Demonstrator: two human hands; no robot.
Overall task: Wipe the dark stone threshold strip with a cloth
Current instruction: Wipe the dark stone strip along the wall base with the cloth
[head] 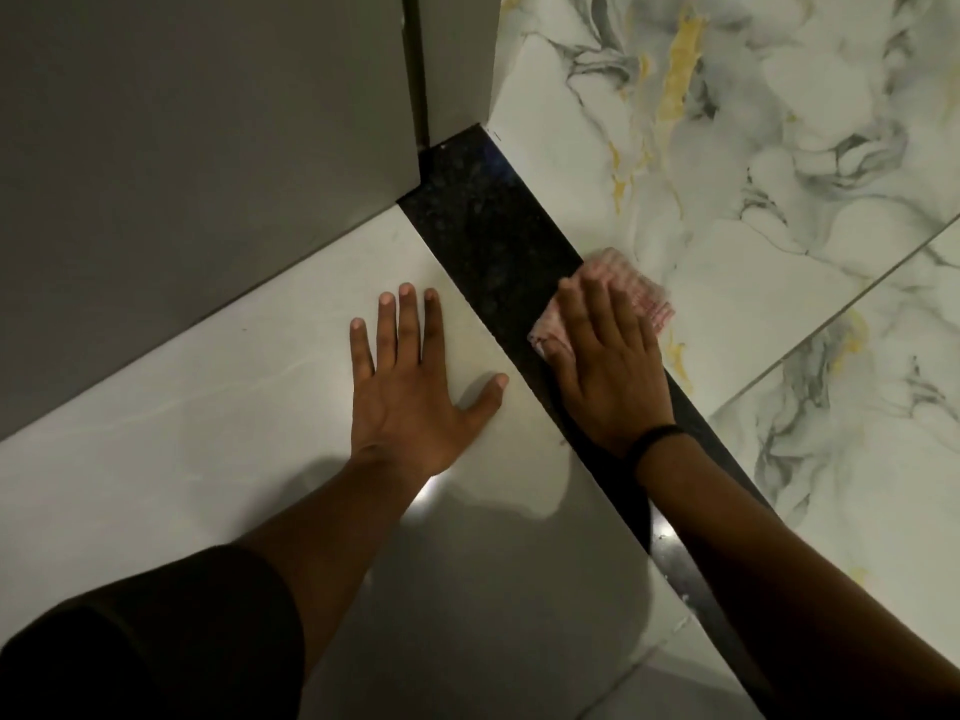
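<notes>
Right hand (605,366) flat on pink cloth (631,293) (ribbed weave), speckled dark threshold strip (488,220), left hand (410,387) splayed.

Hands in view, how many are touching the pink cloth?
1. The right hand presses flat on the pink checked cloth over the dark stone threshold strip; the left hand lies spread on the pale floor tile.

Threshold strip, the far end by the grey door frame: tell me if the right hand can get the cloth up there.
Probably yes. The right hand presses the pink cloth flat mid-strip, and the dark threshold strip lies bare from there to the grey door frame; nothing blocks it.
</notes>
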